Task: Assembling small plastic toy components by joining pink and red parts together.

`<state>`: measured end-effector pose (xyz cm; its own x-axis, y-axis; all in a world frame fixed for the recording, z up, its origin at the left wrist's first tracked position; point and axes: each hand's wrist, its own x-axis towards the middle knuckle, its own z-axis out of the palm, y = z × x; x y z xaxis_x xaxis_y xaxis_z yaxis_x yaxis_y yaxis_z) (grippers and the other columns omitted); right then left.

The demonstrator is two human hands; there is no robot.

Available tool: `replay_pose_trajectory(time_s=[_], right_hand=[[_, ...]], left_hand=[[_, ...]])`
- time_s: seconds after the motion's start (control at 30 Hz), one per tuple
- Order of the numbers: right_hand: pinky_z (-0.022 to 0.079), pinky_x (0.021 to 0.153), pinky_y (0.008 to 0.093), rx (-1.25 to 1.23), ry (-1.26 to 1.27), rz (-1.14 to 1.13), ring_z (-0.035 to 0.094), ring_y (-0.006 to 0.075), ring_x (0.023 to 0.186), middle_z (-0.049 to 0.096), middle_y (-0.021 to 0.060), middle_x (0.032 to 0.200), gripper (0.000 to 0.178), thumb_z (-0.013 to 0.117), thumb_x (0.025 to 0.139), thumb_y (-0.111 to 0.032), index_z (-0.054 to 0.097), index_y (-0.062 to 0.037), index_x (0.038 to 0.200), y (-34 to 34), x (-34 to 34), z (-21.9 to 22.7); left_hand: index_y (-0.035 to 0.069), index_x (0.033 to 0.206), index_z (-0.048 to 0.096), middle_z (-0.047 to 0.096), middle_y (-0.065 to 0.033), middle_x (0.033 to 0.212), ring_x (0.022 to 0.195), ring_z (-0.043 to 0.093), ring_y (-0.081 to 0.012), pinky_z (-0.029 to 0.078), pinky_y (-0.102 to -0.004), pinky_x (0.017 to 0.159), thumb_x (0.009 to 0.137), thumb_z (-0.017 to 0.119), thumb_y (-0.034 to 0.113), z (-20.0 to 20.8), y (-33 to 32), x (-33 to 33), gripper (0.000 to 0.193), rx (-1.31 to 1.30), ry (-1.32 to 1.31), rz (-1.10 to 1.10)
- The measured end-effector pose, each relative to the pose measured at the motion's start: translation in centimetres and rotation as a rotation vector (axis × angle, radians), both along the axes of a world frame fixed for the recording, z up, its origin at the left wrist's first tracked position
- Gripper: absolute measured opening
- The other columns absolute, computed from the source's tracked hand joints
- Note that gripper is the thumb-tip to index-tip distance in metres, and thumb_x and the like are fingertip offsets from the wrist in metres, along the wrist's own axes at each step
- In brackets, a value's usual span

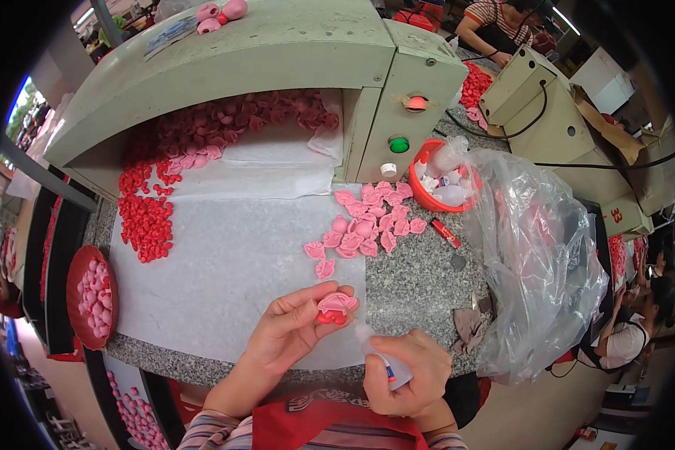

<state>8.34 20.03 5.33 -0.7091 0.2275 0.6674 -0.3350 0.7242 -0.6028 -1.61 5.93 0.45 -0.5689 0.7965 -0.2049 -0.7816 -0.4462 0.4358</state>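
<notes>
Fingers of the left hand (289, 330) are clamped on a pink leaf-shaped piece (337, 301) and a glossy red piece (330, 318), held above the white sheet (240, 270) near its right edge. Fingers of the right hand (418, 369) wrap a squeeze bottle (403, 373) beside that edge, nozzle toward the two pieces; whether it touches them is hard to tell. The grip partly covers the bottle's blue-and-red label (390, 373). Right of the sheet, a red tube (445, 233) carries pale print; below the sheet, a red apron (337, 427) bears pale lettering. Loose pink pieces (367, 225) straddle the sheet's right edge, red beads (145, 229) heap at its upper left, and between them the sheet spreads flat. The worktop (420, 292) ends just below it; a clear plastic bag (536, 262) bulges to its right.
</notes>
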Motion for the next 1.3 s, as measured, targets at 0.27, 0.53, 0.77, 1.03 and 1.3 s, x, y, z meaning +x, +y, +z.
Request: replay_pose_trajectory(time_s=[0.27, 0.53, 0.77, 1.03, 1.3], right_hand=[[0.032, 0.036, 0.0235, 0.000, -0.002, 0.027, 0.044, 0.0136, 0.039, 0.055, 0.0035, 0.056, 0.029, 0.064, 0.060, 0.002, 0.057, -0.0020, 0.088, -0.34, -0.06, 0.08], [0.034, 0.037, 0.0237, -0.029, 0.007, -0.003, 0.046, 0.0143, 0.040, 0.060, 0.0061, 0.064, 0.028, 0.064, 0.061, 0.002, 0.057, -0.0008, 0.088, -0.06, 0.00, 0.09], [0.035, 0.037, 0.0241, -0.034, 0.010, -0.003, 0.047, 0.0148, 0.040, 0.061, 0.0066, 0.066, 0.027, 0.064, 0.062, 0.002, 0.057, -0.0003, 0.088, 0.17, -0.05, 0.02], [0.035, 0.037, 0.0245, -0.034, -0.026, -0.014, 0.047, 0.0156, 0.040, 0.060, 0.0067, 0.064, 0.025, 0.064, 0.062, 0.001, 0.058, -0.0004, 0.087, 0.52, 0.05, 0.20], [0.036, 0.038, 0.0261, -0.053, -0.028, -0.024, 0.045, 0.0167, 0.039, 0.060, 0.0101, 0.062, 0.019, 0.060, 0.063, 0.001, 0.058, 0.0014, 0.081, 0.08, -0.02, 0.18]], left_hand=[[0.000, 0.119, 0.049, 0.047, -0.0202, 0.123, 0.113, 0.047, -0.0340, 0.041, -0.0436, 0.094, 0.085, 0.054, 0.012, -0.09, -0.23, 0.05, 0.037, -0.012, 0.045, 0.011], [0.001, 0.119, 0.049, 0.047, -0.0197, 0.123, 0.113, 0.047, -0.0335, 0.041, -0.0434, 0.094, 0.085, 0.054, 0.012, -0.27, -0.27, 0.08, 0.037, -0.006, 0.025, 0.027], [0.000, 0.119, 0.048, 0.049, -0.0191, 0.121, 0.113, 0.047, -0.0347, 0.042, -0.0438, 0.093, 0.084, 0.055, 0.012, -0.50, -0.31, -0.24, 0.038, 0.007, -0.001, 0.037], [-0.001, 0.119, 0.049, 0.049, -0.0194, 0.120, 0.113, 0.047, -0.0353, 0.041, -0.0450, 0.094, 0.084, 0.055, 0.011, -0.56, -0.01, -0.32, 0.037, 0.025, -0.039, 0.044], [-0.001, 0.117, 0.050, 0.049, -0.0195, 0.119, 0.112, 0.047, -0.0353, 0.042, -0.0442, 0.094, 0.083, 0.056, 0.011, -0.58, -0.50, -0.16, 0.036, 0.011, -0.076, 0.067]])
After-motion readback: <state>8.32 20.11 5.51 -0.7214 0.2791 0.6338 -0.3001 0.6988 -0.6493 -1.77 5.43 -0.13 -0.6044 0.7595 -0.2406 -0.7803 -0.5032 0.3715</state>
